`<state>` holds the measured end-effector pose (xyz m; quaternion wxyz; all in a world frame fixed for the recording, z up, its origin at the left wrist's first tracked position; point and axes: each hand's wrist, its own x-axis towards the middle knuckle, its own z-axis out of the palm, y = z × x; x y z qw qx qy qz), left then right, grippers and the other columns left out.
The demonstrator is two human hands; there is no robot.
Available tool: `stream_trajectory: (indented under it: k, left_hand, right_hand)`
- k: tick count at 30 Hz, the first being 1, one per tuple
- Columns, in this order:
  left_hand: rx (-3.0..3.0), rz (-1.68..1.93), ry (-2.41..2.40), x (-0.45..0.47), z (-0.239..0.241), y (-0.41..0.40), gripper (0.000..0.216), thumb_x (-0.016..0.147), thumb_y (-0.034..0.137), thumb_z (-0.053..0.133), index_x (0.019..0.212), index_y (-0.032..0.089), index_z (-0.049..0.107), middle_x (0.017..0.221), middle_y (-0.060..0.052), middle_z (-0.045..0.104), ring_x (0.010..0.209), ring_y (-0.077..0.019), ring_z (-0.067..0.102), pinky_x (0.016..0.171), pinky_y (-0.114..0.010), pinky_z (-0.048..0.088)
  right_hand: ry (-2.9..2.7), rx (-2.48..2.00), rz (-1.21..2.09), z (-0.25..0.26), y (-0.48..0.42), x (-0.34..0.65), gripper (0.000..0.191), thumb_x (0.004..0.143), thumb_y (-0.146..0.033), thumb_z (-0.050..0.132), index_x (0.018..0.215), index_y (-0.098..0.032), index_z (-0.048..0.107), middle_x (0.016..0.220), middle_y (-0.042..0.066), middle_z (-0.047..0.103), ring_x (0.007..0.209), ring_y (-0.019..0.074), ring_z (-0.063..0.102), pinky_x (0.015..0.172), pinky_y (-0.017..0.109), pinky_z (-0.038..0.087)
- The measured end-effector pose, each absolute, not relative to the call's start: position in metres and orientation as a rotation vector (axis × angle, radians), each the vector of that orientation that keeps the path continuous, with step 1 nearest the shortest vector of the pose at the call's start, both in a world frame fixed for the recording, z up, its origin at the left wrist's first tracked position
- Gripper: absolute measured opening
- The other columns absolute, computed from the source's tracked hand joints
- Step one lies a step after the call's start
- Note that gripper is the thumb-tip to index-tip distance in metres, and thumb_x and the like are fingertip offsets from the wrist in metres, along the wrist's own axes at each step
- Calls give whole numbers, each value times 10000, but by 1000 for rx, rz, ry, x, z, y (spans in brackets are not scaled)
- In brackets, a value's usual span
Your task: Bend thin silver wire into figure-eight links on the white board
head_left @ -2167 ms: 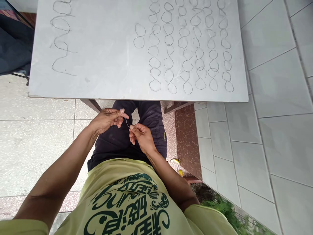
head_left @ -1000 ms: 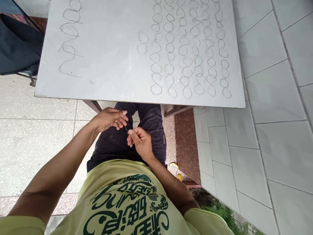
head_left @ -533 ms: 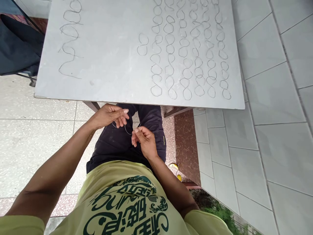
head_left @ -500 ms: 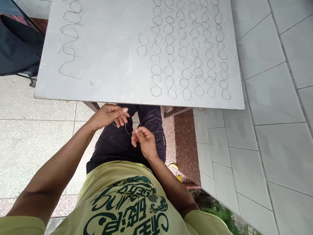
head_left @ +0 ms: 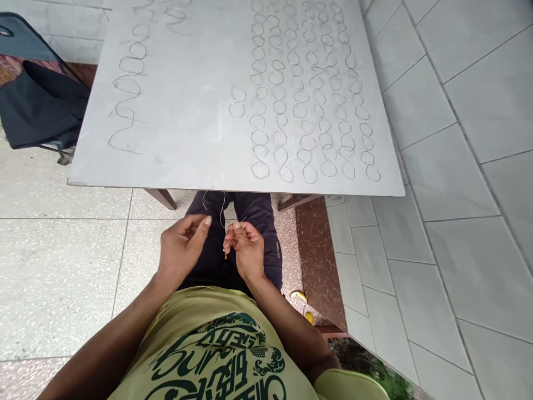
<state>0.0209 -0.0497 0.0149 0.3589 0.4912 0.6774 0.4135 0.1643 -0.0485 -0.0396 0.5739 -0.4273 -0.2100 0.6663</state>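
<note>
My right hand (head_left: 249, 253) pinches a thin, bent wire (head_left: 221, 214) between thumb and fingers, above my lap. A short bit of the wire sticks out past the thumb, while the rest curves up in a loop toward the table edge. Below these fingertips shows a tiny orange thing (head_left: 225, 256), too small to name. My left hand (head_left: 183, 244) is closed to the left of the wire, thumb against curled fingers; whether anything is in it is hidden. On the table (head_left: 195, 150) lie several columns of figure-eight wire pieces (head_left: 260, 169) at the right.
Wavy wire pieces (head_left: 125, 150) lie along the table's left side. A folding chair with dark cloth (head_left: 45, 105) stands at the left. A tiled wall (head_left: 437, 183) runs along the right. Table legs (head_left: 160, 198) show below the front edge, close to my knees.
My left hand has moved down and away from the wire's far part, which now loops upward from my right hand. My right hand stays nearly in place. The view has shifted, showing more table.
</note>
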Motion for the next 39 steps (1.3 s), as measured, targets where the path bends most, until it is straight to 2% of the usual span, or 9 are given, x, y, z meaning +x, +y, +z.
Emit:
stream_trajectory:
  k: [3,12,20,27,30,34,39]
  left_hand:
    - [1282,1034,1718,28,9,-46,248,889,424,718,1014,218,778,922,-27,780,756,-177,691,696,-279,553]
    - [1339,991,1744,27,17,-28,229,940,437,617,956,262,764,859,-20,771,686,-192,693,550,-281,516]
    - [1514,863,1737,11,44,-24,253,958,467,603,943,259,747,831,-24,749,613,-181,683,596,-303,575]
    - [1384,810,1668,10,44,-48,213,907,452,680,1005,288,775,887,-25,783,745,-232,745,713,-370,639]
    - [1458,754,1680,8,48,-54,189,920,436,657,987,301,770,892,-19,787,772,-236,751,746,-375,624]
    - [1732,715,1744,4,60,-53,180,966,383,569,938,312,731,824,-14,754,728,-223,722,708,-357,579]
    - [1916,857,1813,-10,87,5,213,978,370,529,981,269,717,865,-41,754,768,-228,717,716,-344,545]
  right_hand:
    - [-504,-987,1546,-38,-48,157,260,921,-425,725,850,-178,686,675,-11,672,501,107,583,451,226,467]
    - [-550,-975,1600,-36,-47,148,314,918,-484,717,854,-178,693,699,3,687,523,112,604,452,218,473]
    - [-617,-923,1708,-37,-57,150,351,945,-499,684,846,-163,712,649,3,668,479,104,578,421,208,437]
    - [-693,-975,1719,-40,-70,156,319,923,-464,716,810,-166,714,616,0,680,437,109,571,411,222,444]
    - [-700,-984,1710,-41,-72,161,332,921,-480,715,815,-166,712,611,2,676,439,111,572,418,224,451]
    - [-656,-986,1693,-47,-72,169,399,962,-543,636,866,-165,719,627,12,670,472,121,588,424,222,445]
    - [-585,-1064,1654,-64,-65,178,467,924,-611,654,813,-160,699,588,2,639,443,110,554,414,209,426]
